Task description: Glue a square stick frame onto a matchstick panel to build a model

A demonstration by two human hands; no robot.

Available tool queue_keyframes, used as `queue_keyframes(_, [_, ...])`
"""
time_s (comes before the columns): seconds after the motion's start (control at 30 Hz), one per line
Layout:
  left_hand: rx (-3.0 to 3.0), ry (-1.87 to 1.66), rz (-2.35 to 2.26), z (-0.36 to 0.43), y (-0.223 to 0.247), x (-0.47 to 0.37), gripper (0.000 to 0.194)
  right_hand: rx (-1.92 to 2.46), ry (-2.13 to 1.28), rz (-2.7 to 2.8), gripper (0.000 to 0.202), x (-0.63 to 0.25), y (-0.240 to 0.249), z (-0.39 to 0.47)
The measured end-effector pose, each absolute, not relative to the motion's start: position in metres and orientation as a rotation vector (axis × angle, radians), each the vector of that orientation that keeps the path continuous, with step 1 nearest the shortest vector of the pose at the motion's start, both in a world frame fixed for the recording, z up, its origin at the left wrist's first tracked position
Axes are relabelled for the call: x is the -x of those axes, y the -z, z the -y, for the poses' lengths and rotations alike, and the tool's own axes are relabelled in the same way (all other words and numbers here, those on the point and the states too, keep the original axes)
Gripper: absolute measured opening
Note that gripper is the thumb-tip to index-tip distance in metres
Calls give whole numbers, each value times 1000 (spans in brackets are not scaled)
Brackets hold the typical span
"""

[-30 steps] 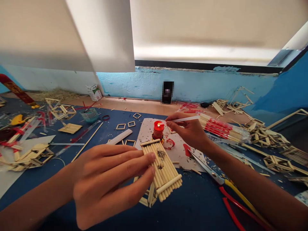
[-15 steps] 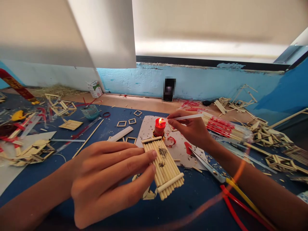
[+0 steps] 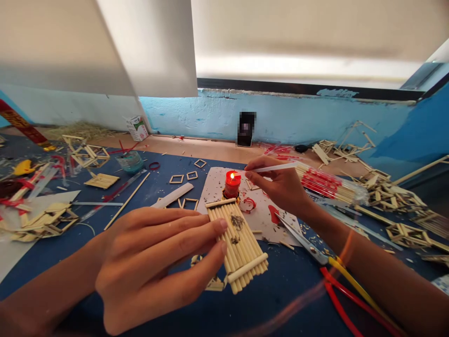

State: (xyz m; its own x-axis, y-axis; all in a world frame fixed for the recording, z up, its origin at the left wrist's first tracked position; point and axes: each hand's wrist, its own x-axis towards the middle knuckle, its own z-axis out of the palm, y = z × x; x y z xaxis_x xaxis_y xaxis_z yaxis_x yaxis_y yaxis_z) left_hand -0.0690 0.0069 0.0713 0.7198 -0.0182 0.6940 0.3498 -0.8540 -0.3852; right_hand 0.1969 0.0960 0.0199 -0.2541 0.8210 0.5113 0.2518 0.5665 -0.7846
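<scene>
A: What does the glass cup (image 3: 130,161) on the left hold?

B: Something blue-green shows through its wall; I can't tell whether it is liquid. Farther back, a small carton (image 3: 136,128) stands near the wall, its inside hidden.

A: And the clear plastic packet (image 3: 360,193) on the right?

B: It lies on its side with a bundle of pale sticks (image 3: 339,192) in it, red showing around their middle. The right forearm and hand partly cover its near end.

A: Where is the stick panel (image 3: 247,245)?

B: In the left hand (image 3: 157,269), raised over the blue tabletop (image 3: 280,295), in front of the red candle (image 3: 231,188). It is a row of sticks with a crosspiece at each end, tilted toward the viewer, with dark specks on its face.

A: How is that hand posed?

B: Back of the hand up, fingers reaching across to the panel's left edge, gripping it. The thumb is out of sight.

A: The right hand (image 3: 277,182)?

B: It comes in from the right beyond the candle, thumb and forefinger pinching a thin white stick (image 3: 277,167). That stick lies nearly level, one end close to the flame (image 3: 232,176); whether they touch, I can't tell.
</scene>
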Motion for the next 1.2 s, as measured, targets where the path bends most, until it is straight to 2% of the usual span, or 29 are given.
queue_keyframes(0.23, [2463,885,237,-8,-70,73,28,815,-808,1666,2,-199,-36,-88])
queue_keyframes(0.33, [2449,897,238,-8,-71,72,25,693,-988,1551,4,-205,-49,-71])
queue_keyframes(0.57, [2445,1068,427,6,-64,61,34,548,-1419,1573,6,-206,-63,-13])
queue_keyframes(0.7, [2397,1088,429,8,-63,62,35,563,-1477,1575,7,-199,-58,-5])
queue_keyframes(0.87, [2363,1064,395,4,-64,64,23,590,-1471,1539,12,-198,-51,-9])
queue_keyframes(1.13, [2370,1035,310,0,-69,63,26,559,-1474,1524,9,-203,-52,-11])
queue_keyframes(1.2, [2370,1008,302,-1,-71,65,27,524,-1409,1537,14,-204,-53,-10])
